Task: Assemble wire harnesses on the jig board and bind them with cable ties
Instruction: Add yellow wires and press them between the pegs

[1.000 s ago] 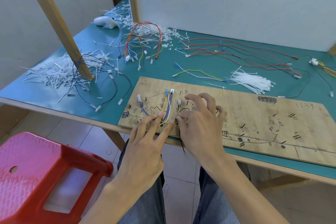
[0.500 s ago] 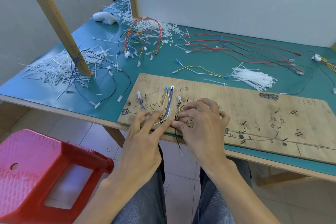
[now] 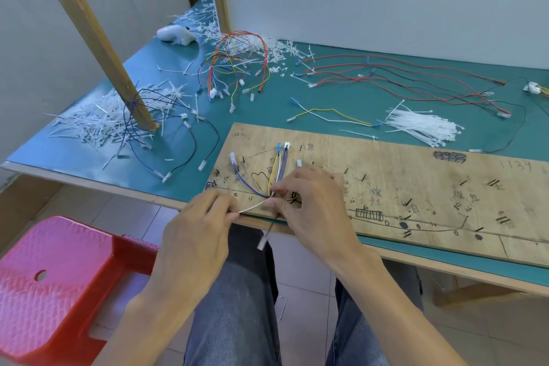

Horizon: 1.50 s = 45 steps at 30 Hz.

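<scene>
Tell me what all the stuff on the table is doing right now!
Wires on the wooden jig board: fanned out, gathered at one point.
White cable tie: being pulled tight around that point.
Left hand: grip shut on the tie's tail.
Right hand: pinching the bundle.
Bundle of white cable ties: unused, lying loose.
Red, yellow and blue looped harness: bound, set aside.
Long red and black wires: spread loose.

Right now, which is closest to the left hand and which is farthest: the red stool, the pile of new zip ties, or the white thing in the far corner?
From the left hand:
1. Red stool, lower left, beside it.
2. Pile of new zip ties, up right on the table.
3. White thing, far back corner.
</scene>
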Motion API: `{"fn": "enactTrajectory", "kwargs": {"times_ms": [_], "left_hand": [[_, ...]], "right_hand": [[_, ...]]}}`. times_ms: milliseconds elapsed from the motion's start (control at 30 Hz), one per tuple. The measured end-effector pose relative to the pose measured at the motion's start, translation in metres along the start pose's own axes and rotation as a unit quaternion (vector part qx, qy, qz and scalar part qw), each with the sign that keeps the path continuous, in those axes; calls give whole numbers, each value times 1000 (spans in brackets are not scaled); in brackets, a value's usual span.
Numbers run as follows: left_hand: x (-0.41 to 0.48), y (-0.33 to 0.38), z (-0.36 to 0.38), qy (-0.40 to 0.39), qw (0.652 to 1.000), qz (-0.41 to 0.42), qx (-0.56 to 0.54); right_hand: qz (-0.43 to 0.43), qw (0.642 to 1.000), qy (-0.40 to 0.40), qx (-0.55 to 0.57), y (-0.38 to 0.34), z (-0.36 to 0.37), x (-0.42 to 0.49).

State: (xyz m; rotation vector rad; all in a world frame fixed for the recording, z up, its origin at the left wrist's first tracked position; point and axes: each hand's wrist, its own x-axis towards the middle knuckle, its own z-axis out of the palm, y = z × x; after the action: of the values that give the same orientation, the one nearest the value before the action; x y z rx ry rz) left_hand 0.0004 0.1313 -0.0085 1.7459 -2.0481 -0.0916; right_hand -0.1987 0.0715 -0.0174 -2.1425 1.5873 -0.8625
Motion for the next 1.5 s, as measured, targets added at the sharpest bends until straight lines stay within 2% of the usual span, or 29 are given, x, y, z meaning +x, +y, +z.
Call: {"fn": "enactTrajectory", "kwargs": {"times_ms": [167,300,400,567,700,933,1100,1200,1300,1400,1500], "left_hand": [[35,-8,-22,-20,999,-37,-29],[85,-25,-35,-78,990,-67,-93],[114,-29,-34,-111,985,-57,-116],[126,-35,-22,-120,983,-66,-124],[126,-33,-14,-125,986,-68,-84],[125,-26,-15,-143,990,3,16],[119,-22,-20,-139,990,-23,-4],[112,-20,-23,-128,992,-4,3],[102,-13,-24,-90,995,20,24],[82,1,-23,-15,997,77,10],[59,21,-16,-36,989,145,-13]], "right_hand": [[-6,999,30,24,1,12,1],[-6,998,47,32,1,18,2],[-4,998,53,38,0,19,3],[-6,998,53,32,0,20,2],[3,996,58,64,3,20,3],[16,991,74,111,0,11,-3],[19,989,99,105,7,-10,-12],[30,996,58,53,13,-21,-15],[67,996,23,49,10,-23,-13],[87,993,44,62,10,-19,-15],[98,989,69,82,12,-16,-15]]}}
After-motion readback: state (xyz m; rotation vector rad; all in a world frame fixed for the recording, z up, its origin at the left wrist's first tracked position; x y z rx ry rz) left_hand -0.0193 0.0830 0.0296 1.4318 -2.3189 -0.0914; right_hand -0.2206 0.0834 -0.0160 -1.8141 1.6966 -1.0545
